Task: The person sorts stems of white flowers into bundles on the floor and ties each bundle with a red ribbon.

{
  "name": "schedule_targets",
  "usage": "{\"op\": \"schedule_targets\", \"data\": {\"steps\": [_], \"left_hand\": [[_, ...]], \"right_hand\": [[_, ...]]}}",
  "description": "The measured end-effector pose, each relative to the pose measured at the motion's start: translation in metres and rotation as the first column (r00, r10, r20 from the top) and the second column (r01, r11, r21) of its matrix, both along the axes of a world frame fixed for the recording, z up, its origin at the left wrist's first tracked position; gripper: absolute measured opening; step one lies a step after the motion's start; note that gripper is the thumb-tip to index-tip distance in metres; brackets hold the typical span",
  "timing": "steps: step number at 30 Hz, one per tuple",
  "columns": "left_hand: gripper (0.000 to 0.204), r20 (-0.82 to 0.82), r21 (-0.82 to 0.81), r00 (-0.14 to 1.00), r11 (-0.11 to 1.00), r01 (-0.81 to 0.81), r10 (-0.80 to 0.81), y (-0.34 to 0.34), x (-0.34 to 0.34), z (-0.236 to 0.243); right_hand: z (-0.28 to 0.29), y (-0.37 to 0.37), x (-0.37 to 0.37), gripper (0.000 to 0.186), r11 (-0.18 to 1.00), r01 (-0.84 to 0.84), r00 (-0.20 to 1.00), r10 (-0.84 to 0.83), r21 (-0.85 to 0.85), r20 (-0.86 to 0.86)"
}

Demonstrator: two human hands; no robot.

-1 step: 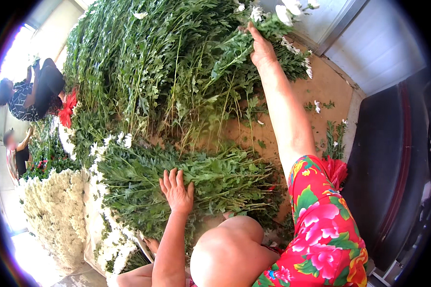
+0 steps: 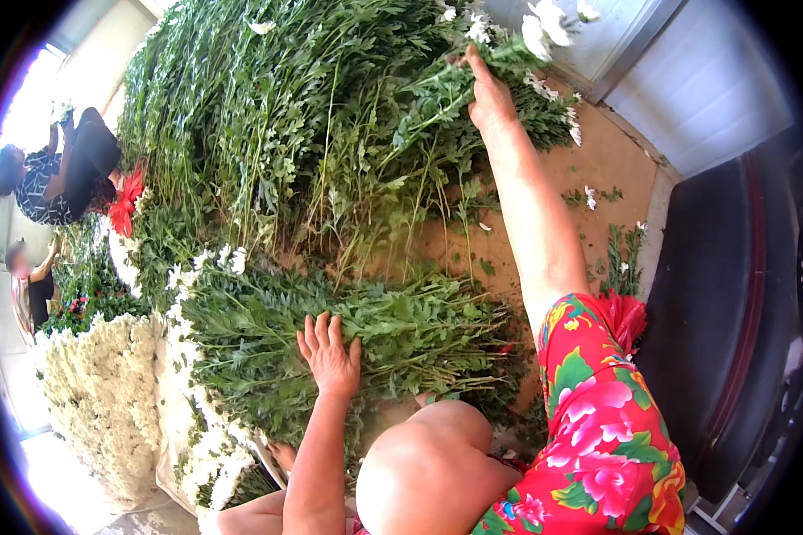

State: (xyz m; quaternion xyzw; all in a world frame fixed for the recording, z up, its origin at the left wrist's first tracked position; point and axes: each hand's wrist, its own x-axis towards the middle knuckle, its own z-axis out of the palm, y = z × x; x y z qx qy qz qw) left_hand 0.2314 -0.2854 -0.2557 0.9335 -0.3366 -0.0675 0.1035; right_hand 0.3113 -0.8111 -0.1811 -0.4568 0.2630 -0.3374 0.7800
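Observation:
My left hand (image 2: pixel 328 361) lies with fingers spread on a bundle of green leafy stems (image 2: pixel 419 330), whose white flower heads (image 2: pixel 187 285) point left. My right hand (image 2: pixel 489 94) reaches to the upper right, closed on a leafy stem (image 2: pixel 509 55) bearing white blooms (image 2: pixel 544 28). Around that hand a large heap of long green stems (image 2: pixel 268 116) covers the upper part of the brown surface (image 2: pixel 544 169), with more small white flowers along its right edge.
Two people (image 2: pixel 58 169) (image 2: pixel 28 285) are at the left among flowers, with red wrapping (image 2: pixel 125 201) nearby. A mass of cream flowers (image 2: pixel 98 410) lies lower left. A dark padded object (image 2: pixel 714 312) and a pale panel wall (image 2: pixel 687 98) stand at the right, beside red wrapping (image 2: pixel 625 321).
My right hand and the white blooms it holds have shifted very slightly to the right. My left hand stays on the bundle.

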Motion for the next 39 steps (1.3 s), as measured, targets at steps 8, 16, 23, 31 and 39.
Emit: {"op": "schedule_targets", "data": {"steps": [8,16,23,31,39], "left_hand": [[0.062,0.018,-0.022,1.000,1.000,-0.001,0.001,0.009,0.000,-0.005],[0.062,0.046,-0.049,0.999,0.999,0.004,-0.001,0.014,0.001,-0.005],[0.052,-0.033,-0.228,0.999,0.973,-0.029,0.022,0.025,0.006,-0.004],[0.040,-0.227,-0.771,0.974,0.616,-0.161,-0.029,-0.005,-0.022,0.101],[0.071,-0.097,-0.993,0.935,0.097,-0.068,-0.342,-0.050,-0.058,0.307]], "right_hand": [[0.017,0.084,-0.126,0.054,0.981,0.192,0.979,-0.190,-0.018,0.071],[0.208,0.041,-0.315,0.049,0.837,0.498,0.867,-0.473,-0.229,0.155],[0.375,0.040,-0.325,0.034,0.678,0.536,0.833,-0.521,-0.503,0.186],[0.431,0.132,-0.251,0.049,0.446,0.192,0.945,-0.324,-0.874,0.042],[0.415,0.234,-0.170,0.060,0.421,-0.126,0.981,-0.081,-0.898,-0.176]]}}
